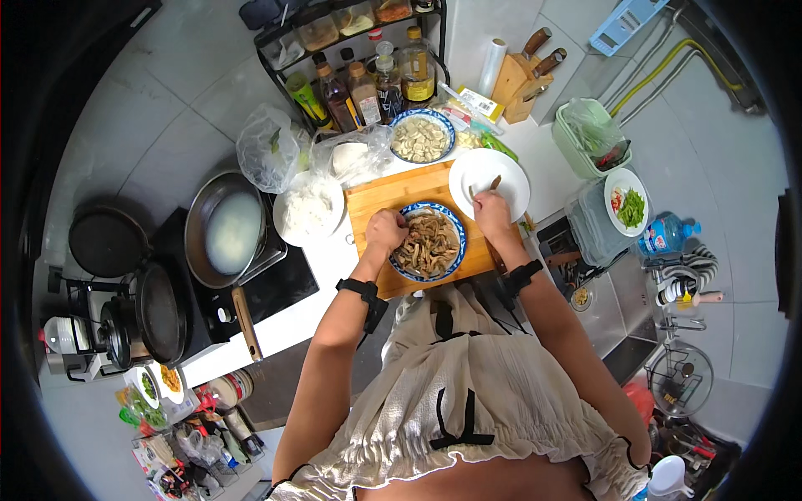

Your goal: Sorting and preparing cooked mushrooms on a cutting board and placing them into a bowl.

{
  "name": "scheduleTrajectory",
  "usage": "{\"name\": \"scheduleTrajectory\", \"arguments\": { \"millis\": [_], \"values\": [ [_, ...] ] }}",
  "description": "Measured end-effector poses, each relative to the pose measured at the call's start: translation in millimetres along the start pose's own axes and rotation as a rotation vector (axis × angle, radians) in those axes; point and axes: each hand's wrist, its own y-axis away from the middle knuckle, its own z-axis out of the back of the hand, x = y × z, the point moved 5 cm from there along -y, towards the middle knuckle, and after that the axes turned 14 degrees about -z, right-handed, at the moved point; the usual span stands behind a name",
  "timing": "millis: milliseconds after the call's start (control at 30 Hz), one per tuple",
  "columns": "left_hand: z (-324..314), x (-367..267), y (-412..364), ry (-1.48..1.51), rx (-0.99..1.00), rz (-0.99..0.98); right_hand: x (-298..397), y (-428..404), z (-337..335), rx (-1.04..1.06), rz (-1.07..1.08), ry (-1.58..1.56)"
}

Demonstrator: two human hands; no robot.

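Observation:
A blue-rimmed bowl (463, 241) filled with brown cooked strips (429, 244), perhaps meat or mushroom, stands on a wooden cutting board (382, 188). My left hand (385, 232) is at the bowl's left rim, fingers curled towards the strips; whether they grip anything is hidden. Over a white plate (510, 172), overlapping the board's far right corner, my right hand (492, 213) pinches a thin brown strip (472, 192). Another brown strip (495, 182) shows just beyond its knuckles. Behind the board is a blue-patterned dish of pale slices (423, 139).
To the left, a frying pan (194, 247) holding cloudy liquid sits on the black cooktop (291, 275), its handle jutting forward. A plate of white shreds (307, 210) stands beside the board. Bottles (363, 94) and a knife block (517, 81) line the back. The sink (604, 319) is right.

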Motion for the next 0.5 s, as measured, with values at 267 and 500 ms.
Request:
{"name": "scheduleTrajectory", "arguments": {
  "millis": [267, 500],
  "values": [
    [-6.7, -35.3, -9.9, 0.210, -0.058, -0.230, 42.4, 28.4, -36.7, 0.361, 0.303, -0.287],
    [-22.6, -26.3, -6.1, 0.113, -0.030, -0.317, 55.9, 39.4, -72.7, 0.501, 0.304, 0.090]
  ]
}}
